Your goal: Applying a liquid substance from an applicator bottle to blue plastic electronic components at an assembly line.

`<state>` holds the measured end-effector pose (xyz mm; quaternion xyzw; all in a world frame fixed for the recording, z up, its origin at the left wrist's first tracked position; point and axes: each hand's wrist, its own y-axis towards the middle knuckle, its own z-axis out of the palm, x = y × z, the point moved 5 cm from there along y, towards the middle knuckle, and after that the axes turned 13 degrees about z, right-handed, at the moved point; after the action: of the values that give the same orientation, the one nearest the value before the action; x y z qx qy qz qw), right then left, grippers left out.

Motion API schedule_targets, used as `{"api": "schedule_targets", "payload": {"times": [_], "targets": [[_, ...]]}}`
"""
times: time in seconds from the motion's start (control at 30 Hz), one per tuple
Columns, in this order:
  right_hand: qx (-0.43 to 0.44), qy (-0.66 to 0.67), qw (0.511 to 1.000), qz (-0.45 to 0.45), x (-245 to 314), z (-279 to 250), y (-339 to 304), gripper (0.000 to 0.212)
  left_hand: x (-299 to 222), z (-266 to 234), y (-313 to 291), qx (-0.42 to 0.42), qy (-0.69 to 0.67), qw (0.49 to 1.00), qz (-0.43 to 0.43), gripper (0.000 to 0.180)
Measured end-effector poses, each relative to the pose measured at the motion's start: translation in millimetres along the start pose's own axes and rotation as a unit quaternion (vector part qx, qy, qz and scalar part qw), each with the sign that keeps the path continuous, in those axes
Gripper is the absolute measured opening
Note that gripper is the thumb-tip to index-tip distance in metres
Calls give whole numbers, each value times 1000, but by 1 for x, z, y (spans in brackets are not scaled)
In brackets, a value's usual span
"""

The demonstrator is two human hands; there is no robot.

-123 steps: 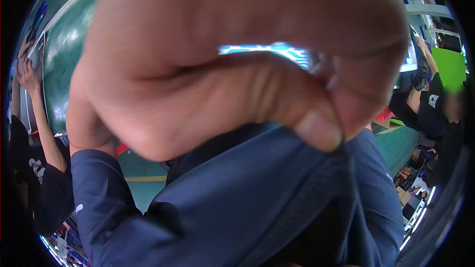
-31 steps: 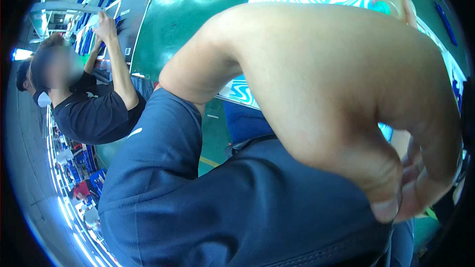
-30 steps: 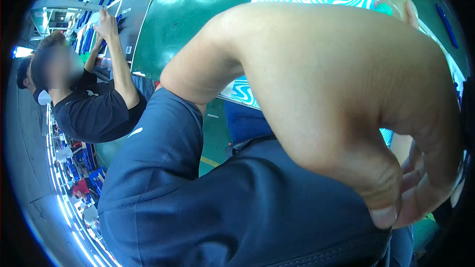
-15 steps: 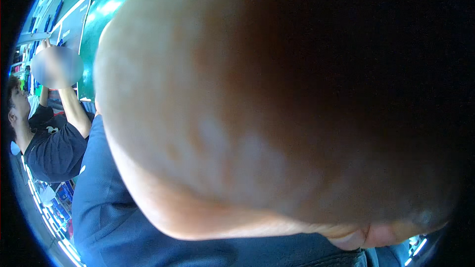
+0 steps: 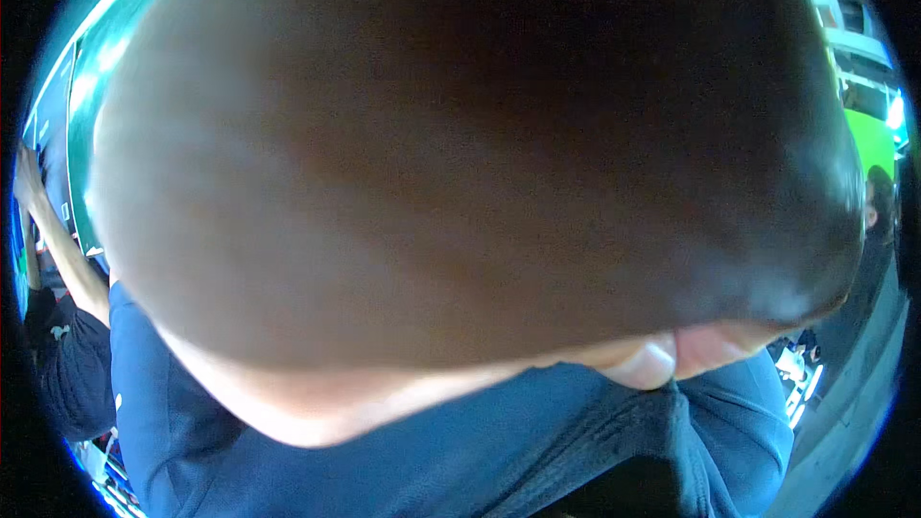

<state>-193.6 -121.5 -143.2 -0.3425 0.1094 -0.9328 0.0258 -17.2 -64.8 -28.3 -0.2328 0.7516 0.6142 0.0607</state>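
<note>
A hand, by its place my left hand (image 5: 432,230), lies very close to the lens and fills most of the head view. Its skin is blurred and falls into dark shade toward the top. At its lower right, fingertips (image 5: 652,364) show side by side, one with a pale nail. Whether the fingers hold anything is hidden. My right hand does not show. Below the hand runs my blue clothing (image 5: 413,460), with folds.
At the far left a co-worker in a black shirt (image 5: 72,364) reaches an arm up beside a shiny green surface (image 5: 96,86). On the right rim are a bright green patch (image 5: 868,142), part of another person, and a grey floor (image 5: 863,364).
The hand has shifted left and up in the picture, uncovering the room at the right rim. The co-worker now appears farther left and lower, and more of my blue clothing shows.
</note>
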Motion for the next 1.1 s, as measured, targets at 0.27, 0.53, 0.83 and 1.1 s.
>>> {"api": "schedule_targets", "payload": {"times": [0.27, 0.53, 0.83, 1.1], "targets": [[6, -2, 1000, -4, -6, 12, 9, 43, -7, -8, 2, 27, 0, 999, -17, 10], [46, 20, 997, 53, 8, -45, 48, 44, -17, -63, -5, 15, 63, 989, -134, 17], [11, 49, 998, 24, -6, -42, -9, 52, -37, 34, -1, 33, -62, 989, -131, 20], [20, 6, 999, 32, -15, -45, -4, 54, -32, -6, -4, -36, 88, 990, -102, 18]]}}
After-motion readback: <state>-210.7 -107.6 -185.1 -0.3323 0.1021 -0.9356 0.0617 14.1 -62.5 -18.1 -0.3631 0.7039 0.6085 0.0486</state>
